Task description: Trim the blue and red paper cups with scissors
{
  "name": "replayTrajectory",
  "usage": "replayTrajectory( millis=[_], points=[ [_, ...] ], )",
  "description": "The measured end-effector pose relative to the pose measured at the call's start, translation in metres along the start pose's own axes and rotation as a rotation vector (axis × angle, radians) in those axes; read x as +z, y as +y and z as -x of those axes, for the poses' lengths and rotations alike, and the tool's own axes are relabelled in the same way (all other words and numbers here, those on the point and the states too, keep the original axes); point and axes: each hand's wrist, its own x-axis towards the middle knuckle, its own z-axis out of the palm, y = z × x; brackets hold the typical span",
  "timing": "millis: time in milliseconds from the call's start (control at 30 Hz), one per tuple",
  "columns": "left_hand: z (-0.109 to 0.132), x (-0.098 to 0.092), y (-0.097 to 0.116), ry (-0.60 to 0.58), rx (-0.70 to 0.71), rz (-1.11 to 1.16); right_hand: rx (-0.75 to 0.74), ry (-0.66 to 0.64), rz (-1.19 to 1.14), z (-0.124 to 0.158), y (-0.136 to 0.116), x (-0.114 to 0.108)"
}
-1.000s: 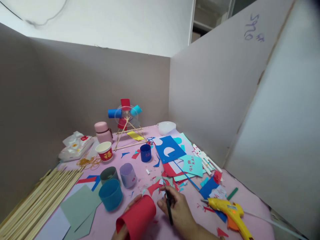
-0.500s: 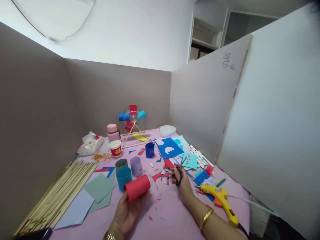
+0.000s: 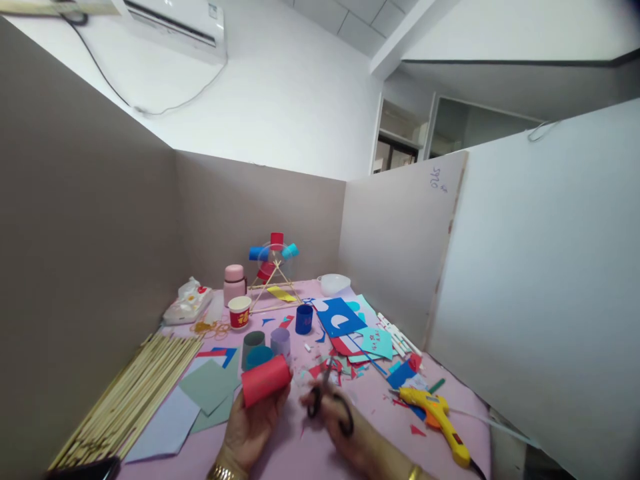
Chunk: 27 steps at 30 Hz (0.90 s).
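Observation:
A rolled red paper tube [image 3: 267, 380] lies across the fingers of my left hand [image 3: 254, 423], which grips it from below. Just to its right, my right hand [image 3: 340, 423] holds black-handled scissors [image 3: 344, 412], blades pointing up and away; the hand is blurred by motion. The scissors and the tube are apart. Behind the tube stand a teal paper cylinder [image 3: 259, 357], partly hidden by it, a grey-green cylinder [image 3: 253, 343] and a lilac one [image 3: 281, 342]. Red paper scraps [image 3: 320, 369] are scattered beyond the scissors.
Wooden sticks [image 3: 130, 393] and grey-green paper sheets [image 3: 210, 385] lie at left. A yellow glue gun [image 3: 435, 413] rests at right. Farther back are a stick-frame wheel [image 3: 277, 263], a paper cup [image 3: 240, 313], a pink flask [image 3: 235, 283] and a white bowl [image 3: 335, 285].
My right hand with the scissors has moved left and nearer, closer to the red tube. My left hand has shifted slightly left with the tube. The view has tilted upward.

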Motion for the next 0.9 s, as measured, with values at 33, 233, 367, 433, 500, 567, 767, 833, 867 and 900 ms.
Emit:
replayTrajectory(
  millis=[33,233,367,433,500,567,767,833,867,900],
  points=[
    [0.001,0.001,0.0,-0.018,-0.008,-0.002,-0.058,0.041,-0.035,-0.011,-0.012,-0.006],
    [0.004,0.006,-0.002,-0.054,-0.041,-0.007,-0.081,0.089,-0.163,-0.027,-0.04,-0.017],
    [0.004,0.003,-0.001,-0.058,-0.083,-0.004,0.158,-0.029,-0.109,0.001,0.012,0.001],
    [0.004,0.003,0.0,-0.048,-0.08,-0.005,0.218,-0.059,-0.089,0.005,0.032,0.006],
    [0.004,0.004,0.002,-0.03,-0.065,-0.007,0.18,-0.028,-0.099,-0.002,0.036,0.005],
    [0.004,0.004,0.003,-0.008,-0.049,-0.01,0.074,0.054,-0.129,-0.014,0.022,-0.002],
    [0.003,-0.005,-0.001,0.076,-0.079,-0.028,-0.096,0.248,-0.169,-0.002,-0.045,-0.037],
    [0.002,-0.008,-0.005,0.106,-0.095,-0.027,-0.055,0.262,-0.135,0.023,-0.053,-0.043],
    [0.002,-0.009,-0.006,0.118,-0.1,-0.028,-0.023,0.259,-0.109,0.036,-0.054,-0.044],
    [0.003,-0.008,-0.008,0.126,-0.111,-0.034,0.004,0.254,-0.082,0.048,-0.054,-0.045]
  ],
)
